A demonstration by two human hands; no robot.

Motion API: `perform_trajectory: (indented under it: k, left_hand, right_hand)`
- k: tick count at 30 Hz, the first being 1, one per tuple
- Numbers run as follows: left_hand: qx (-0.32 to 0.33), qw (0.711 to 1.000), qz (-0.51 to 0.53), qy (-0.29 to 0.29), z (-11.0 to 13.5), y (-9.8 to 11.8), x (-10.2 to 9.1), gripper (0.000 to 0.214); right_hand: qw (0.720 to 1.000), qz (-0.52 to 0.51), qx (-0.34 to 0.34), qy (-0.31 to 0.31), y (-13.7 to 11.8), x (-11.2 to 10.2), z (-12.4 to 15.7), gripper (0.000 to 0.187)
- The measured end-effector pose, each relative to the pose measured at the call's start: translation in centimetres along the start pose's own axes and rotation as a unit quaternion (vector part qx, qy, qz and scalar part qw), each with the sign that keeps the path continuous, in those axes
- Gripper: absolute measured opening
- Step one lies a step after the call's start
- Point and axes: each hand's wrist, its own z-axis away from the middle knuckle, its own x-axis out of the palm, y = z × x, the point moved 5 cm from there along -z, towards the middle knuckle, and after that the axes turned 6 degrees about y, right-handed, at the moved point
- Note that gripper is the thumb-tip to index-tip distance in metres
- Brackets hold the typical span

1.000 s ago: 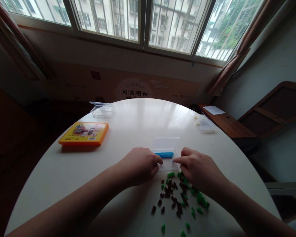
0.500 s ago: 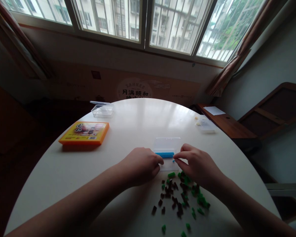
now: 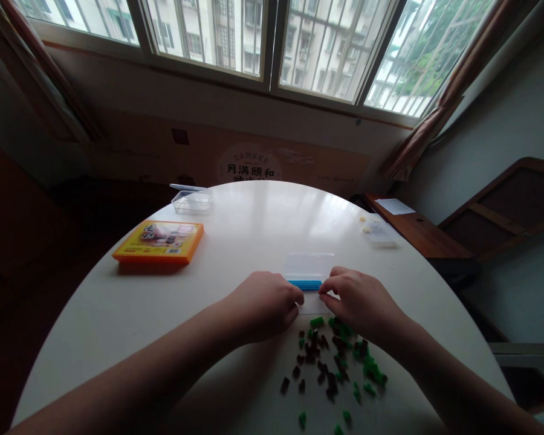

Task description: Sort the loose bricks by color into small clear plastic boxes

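A small clear plastic box (image 3: pixel 315 307) lies on the table between my hands, its lid (image 3: pixel 310 264) tilted back. Along its back edge runs a row of small blue building blocks (image 3: pixel 304 285). My left hand (image 3: pixel 265 305) is closed at the box's left side, fingers curled over that edge; its fingertips are partly hidden. At the right end of the blue row, my right hand (image 3: pixel 360 296) makes a pinch with thumb and forefinger. What sits between those tips is too small to see. Loose green and brown blocks (image 3: pixel 321 353) are scattered just in front of the box.
An orange and yellow game case (image 3: pixel 158 241) stands on the left of the round white table (image 3: pixel 236 241). Behind it is a clear container with a raised lid (image 3: pixel 193 199). Another clear box (image 3: pixel 379 232) with small yellowish pieces beside it stands at the right edge.
My right thumb and forefinger have drawn together near the end of the blue row. The small blue piece seen under them before no longer shows separately. The view has shifted slightly.
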Motion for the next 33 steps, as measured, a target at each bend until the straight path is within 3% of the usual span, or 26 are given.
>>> perform_trajectory:
  k: [18, 33]
  left_hand:
    - [-0.001, 1.0, -0.008, -0.011, -0.1, 0.1, 0.0, 0.029]
    - [0.003, 1.0, -0.004, -0.009, 0.0, 0.0, 0.1, 0.027]
  right_hand:
    - [0.999, -0.051, 0.018, -0.003, 0.6, -0.4, -0.3, 0.012]
    - [0.999, -0.036, 0.007, -0.014, 0.2, -0.4, 1.2, 0.033]
